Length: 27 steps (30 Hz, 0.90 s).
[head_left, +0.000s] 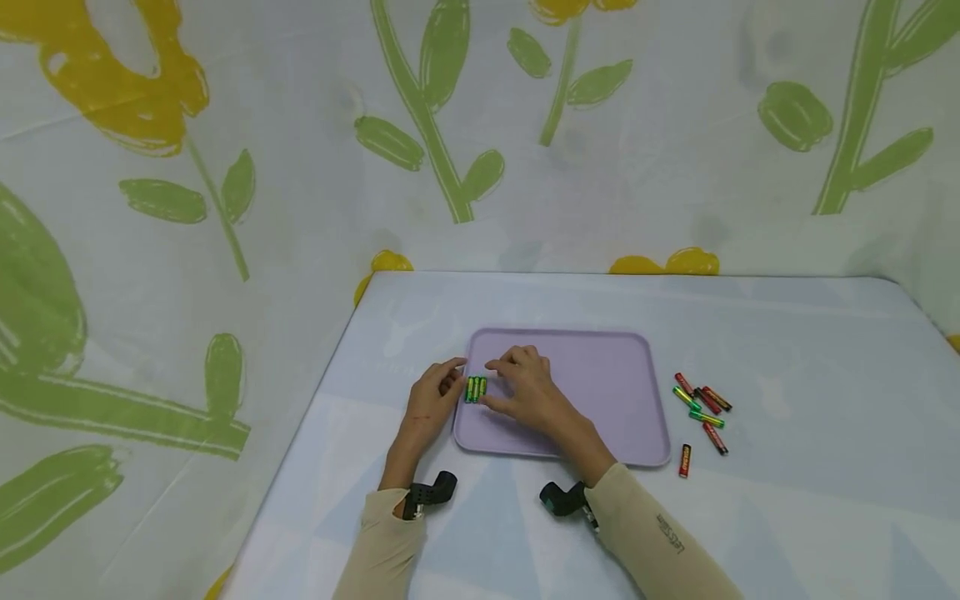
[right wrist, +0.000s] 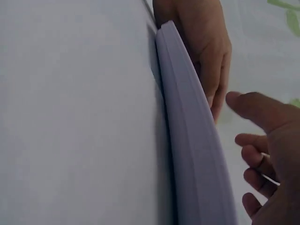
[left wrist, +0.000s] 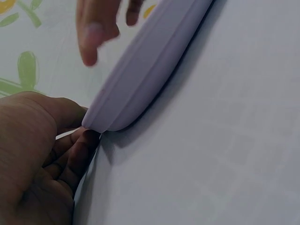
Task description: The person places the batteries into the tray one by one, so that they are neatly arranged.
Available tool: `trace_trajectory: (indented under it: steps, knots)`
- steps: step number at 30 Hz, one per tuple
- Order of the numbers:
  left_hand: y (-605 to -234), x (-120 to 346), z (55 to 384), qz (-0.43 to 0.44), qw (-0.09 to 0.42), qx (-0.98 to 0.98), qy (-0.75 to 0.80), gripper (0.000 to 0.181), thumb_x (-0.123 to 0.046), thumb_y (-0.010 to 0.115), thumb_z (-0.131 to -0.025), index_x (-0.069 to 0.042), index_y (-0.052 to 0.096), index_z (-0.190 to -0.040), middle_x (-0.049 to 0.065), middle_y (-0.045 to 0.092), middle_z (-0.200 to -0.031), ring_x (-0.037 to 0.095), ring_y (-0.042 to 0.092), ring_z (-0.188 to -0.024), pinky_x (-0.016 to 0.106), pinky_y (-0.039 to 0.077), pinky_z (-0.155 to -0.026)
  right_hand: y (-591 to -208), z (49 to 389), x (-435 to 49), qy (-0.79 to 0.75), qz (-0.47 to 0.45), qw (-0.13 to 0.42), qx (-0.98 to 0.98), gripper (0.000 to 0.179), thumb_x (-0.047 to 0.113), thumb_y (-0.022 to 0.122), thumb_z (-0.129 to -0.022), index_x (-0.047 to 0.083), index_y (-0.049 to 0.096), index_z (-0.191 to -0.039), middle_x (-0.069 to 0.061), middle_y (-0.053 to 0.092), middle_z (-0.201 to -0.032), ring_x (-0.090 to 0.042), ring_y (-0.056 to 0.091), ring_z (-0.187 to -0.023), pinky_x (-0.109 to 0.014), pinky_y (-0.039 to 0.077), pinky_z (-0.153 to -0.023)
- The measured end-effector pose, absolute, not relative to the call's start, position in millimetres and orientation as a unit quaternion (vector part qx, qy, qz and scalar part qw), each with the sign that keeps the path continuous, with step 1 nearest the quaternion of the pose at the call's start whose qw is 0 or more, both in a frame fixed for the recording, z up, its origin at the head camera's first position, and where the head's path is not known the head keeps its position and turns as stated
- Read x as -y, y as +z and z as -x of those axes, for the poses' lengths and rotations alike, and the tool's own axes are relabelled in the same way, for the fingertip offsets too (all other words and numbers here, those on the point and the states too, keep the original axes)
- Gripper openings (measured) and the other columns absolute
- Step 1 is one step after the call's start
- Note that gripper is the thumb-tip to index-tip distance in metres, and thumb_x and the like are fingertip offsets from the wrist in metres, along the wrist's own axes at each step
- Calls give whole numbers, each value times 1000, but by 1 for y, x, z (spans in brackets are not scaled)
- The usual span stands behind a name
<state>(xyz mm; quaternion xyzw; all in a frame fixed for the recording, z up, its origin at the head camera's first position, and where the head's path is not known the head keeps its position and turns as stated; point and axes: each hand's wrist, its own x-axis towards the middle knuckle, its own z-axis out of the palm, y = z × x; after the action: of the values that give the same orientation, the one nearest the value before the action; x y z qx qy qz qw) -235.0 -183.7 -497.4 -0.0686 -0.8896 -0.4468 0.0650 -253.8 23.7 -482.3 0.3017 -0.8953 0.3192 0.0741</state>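
Several green batteries (head_left: 476, 389) stand side by side in a tight row at the left end of a lilac tray (head_left: 592, 392). My left hand (head_left: 429, 404) grips the tray's left rim; in the left wrist view its thumb (left wrist: 65, 112) meets the rim, fingers curled below. Over the tray, my right hand (head_left: 528, 392) has thumb and index finger spread apart just right of the row, with nothing held. In the right wrist view the right hand (right wrist: 276, 154) shows its fingers loosely bent beyond the tray's side. Both wrist views hide the batteries.
Right of the tray lies a loose group of red-and-black batteries (head_left: 716, 438) and green batteries (head_left: 707, 418). One red battery (head_left: 685, 461) lies apart, nearer the front. Dark wrist cameras (head_left: 564, 499) sit on both wrists. A patterned curtain (head_left: 300, 208) surrounds the pale table (head_left: 810, 400).
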Motion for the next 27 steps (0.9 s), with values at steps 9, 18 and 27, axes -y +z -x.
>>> trace_trajectory:
  steps: [9,18,27]
  knots:
    - [-501,187,232,67,77,881,-462,33,-10,63,-100,-8,64,-133,5,62,-104,16,56,-90,31,48,-79,-457,232,-56,341,-329,134,870,36,24,84,-82,8,73,-112,-1,55,-102,-23,46,-106,-46,34,-89]
    - [-502,185,236,62,67,882,-462,34,-11,63,-100,-10,64,-134,5,62,-106,16,56,-91,31,48,-80,-456,212,-107,359,-319,163,862,33,18,86,-79,8,74,-109,-2,56,-98,-24,45,-105,-45,32,-89]
    - [-500,184,234,63,61,884,-460,35,-11,62,-100,-10,62,-135,6,61,-107,16,56,-92,33,48,-81,-476,208,-162,340,-297,204,869,32,12,86,-75,5,74,-104,-5,58,-94,-24,47,-100,-42,36,-80]
